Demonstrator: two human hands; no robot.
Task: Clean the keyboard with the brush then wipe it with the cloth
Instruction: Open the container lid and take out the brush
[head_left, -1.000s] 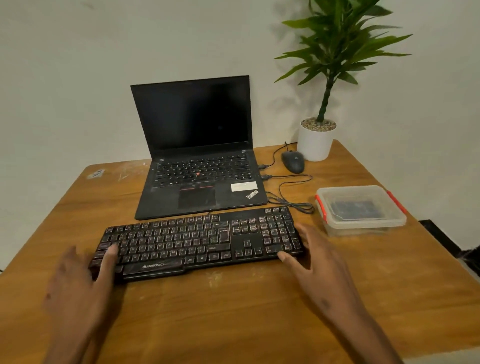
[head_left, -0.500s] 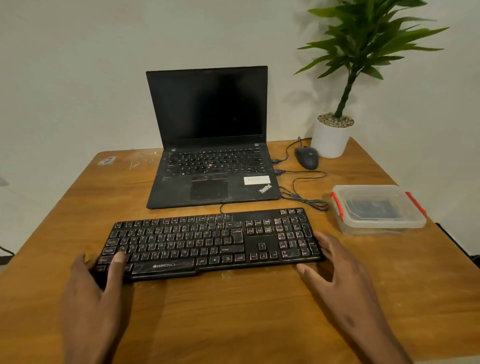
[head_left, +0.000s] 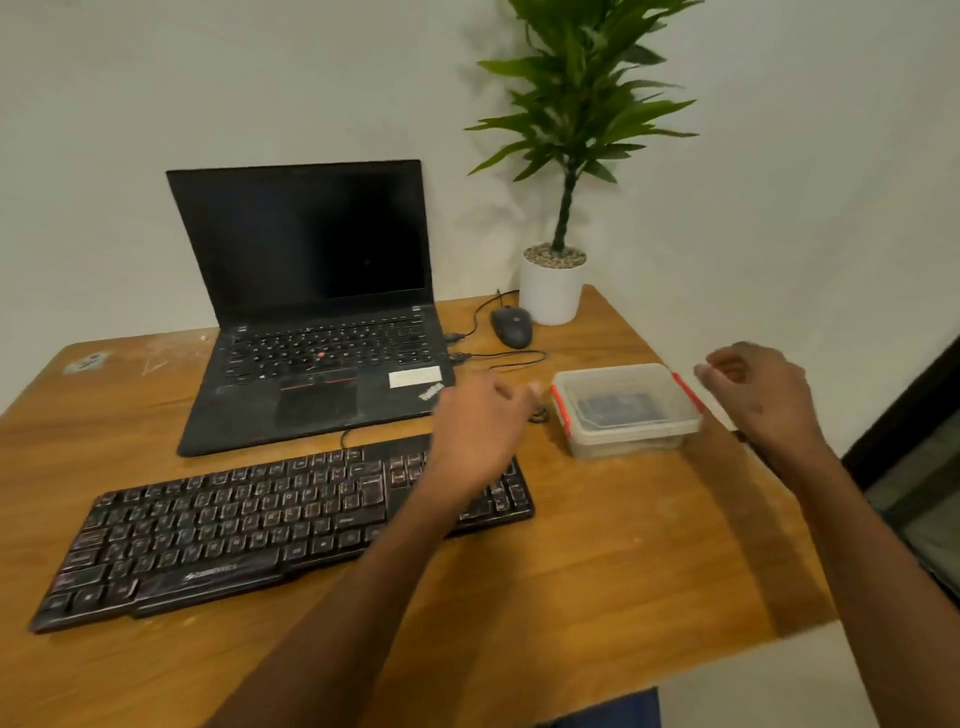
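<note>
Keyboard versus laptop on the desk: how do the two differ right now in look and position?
The keyboard lies flat and wide at the near side of the table; the laptop sits behind it, hinged open with its dark screen raised. The keyboard's keys show a faint reddish glow; the laptop's show only a red pointing nub. The left hand reaches across the keyboard's right end; nothing covers the laptop. Both are black.

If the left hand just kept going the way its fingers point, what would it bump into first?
Most likely the clear plastic container: the left hand points right, toward its red-clipped near side, with only a small gap between. Depth is unclear; it may be higher.
</note>
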